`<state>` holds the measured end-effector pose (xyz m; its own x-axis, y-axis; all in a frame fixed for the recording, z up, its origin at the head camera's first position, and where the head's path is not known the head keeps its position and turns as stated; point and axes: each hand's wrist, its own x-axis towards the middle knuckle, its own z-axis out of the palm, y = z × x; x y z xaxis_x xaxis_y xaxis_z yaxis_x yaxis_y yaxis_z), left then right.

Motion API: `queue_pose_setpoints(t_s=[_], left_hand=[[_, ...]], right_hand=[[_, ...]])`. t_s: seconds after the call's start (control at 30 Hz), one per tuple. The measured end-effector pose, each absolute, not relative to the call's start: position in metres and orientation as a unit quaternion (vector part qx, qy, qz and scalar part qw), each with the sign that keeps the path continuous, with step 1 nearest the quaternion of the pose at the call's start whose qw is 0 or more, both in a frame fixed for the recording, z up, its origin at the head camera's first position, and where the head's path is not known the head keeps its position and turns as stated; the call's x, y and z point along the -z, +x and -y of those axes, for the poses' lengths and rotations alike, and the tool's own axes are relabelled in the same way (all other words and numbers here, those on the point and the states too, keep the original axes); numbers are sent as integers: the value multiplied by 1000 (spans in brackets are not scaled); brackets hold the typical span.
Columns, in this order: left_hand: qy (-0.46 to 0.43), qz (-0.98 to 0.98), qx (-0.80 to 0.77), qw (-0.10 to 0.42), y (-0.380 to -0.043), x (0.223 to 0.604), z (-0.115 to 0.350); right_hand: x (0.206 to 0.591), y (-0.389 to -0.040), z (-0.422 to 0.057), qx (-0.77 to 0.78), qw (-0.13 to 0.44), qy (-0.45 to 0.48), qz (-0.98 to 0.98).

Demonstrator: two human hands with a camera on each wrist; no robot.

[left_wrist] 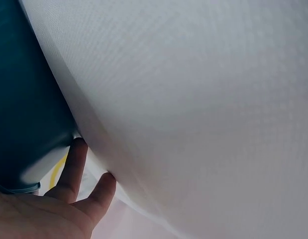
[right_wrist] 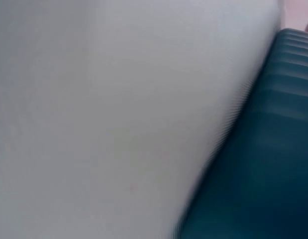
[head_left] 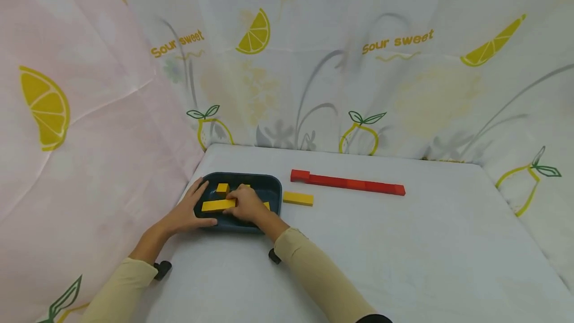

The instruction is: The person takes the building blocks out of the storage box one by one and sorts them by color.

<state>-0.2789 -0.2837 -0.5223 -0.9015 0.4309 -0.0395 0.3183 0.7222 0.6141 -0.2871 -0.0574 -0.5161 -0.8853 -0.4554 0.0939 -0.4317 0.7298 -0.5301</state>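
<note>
A dark blue tray (head_left: 274, 183) stands at the left of the white table with several yellow blocks in it. My left hand (head_left: 186, 213) rests against the tray's left end, fingers spread toward the back and thumb at the front rim. In the left wrist view, two fingers (left_wrist: 76, 164) show beside the tray's outer wall (left_wrist: 24, 99). Inside the tray, my right hand (head_left: 248, 205) pinches the right end of a long yellow block (head_left: 217, 206). A small yellow block (head_left: 222, 188) lies behind it; other yellow pieces are partly hidden by that hand. The right wrist view shows mostly tray wall (right_wrist: 263, 164).
Right of the tray lies one yellow block (head_left: 298, 199) on the white tablecloth (head_left: 403, 243). Behind it, a row of red blocks (head_left: 347, 183) runs end to end, with a raised left end. Patterned cloth (head_left: 305, 64) hangs at the back and left.
</note>
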Motion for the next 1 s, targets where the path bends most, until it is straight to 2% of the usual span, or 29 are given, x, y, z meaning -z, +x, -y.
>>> queue_pose_setpoints(t_s=[0.33,0.57,1.0], left_hand=[[194,-923,-321,84,-279,522,286],[190,-926,-314,85,-276,519,286],[183,-922,-330,88,-279,526,283]], right_hand=[[511,-287,59,285,11,-241,-928],[516,-288,61,297,29,-242,-923],[515,-285,56,301,4,-244,-922]])
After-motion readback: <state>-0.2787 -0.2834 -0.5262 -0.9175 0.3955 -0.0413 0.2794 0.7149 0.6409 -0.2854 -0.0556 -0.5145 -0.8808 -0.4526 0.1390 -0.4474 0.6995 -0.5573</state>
